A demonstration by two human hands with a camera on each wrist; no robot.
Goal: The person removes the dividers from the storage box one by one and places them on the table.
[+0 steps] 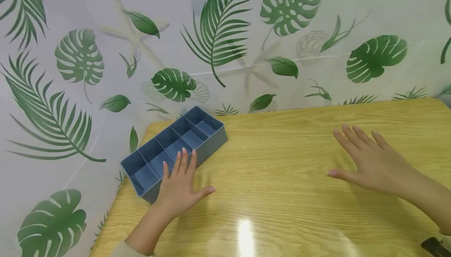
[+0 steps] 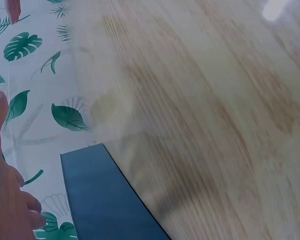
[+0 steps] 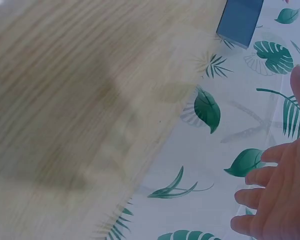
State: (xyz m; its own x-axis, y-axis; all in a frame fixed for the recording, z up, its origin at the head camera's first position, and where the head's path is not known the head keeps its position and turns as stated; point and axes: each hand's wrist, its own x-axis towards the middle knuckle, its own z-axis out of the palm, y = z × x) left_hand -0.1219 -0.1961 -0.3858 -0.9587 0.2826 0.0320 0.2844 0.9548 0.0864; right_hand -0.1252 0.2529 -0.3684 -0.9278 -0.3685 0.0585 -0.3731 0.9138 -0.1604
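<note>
A blue-grey divided storage box (image 1: pixel 211 143) stands at an angle on the left part of the wooden table, its several compartments showing no contents apart from a dark mark in the nearest one. My left hand (image 1: pixel 177 192) is spread with straight fingers in front of the box's near side; whether it touches the box I cannot tell. Over the right part of the table my right hand (image 1: pixel 375 163) is spread too, holding nothing. In the left wrist view the box's side (image 2: pixel 105 195) lies beside the left hand (image 2: pixel 10 185). The right wrist view shows the right hand (image 3: pixel 285 185) away from the box (image 3: pixel 240 22).
The yellow wood-grain table (image 1: pixel 275 194) reaches back to a white wall covering (image 1: pixel 232 22) printed with green leaves, which also runs along the left side. A dark object (image 1: pixel 433 246) shows by the right forearm at the lower right corner.
</note>
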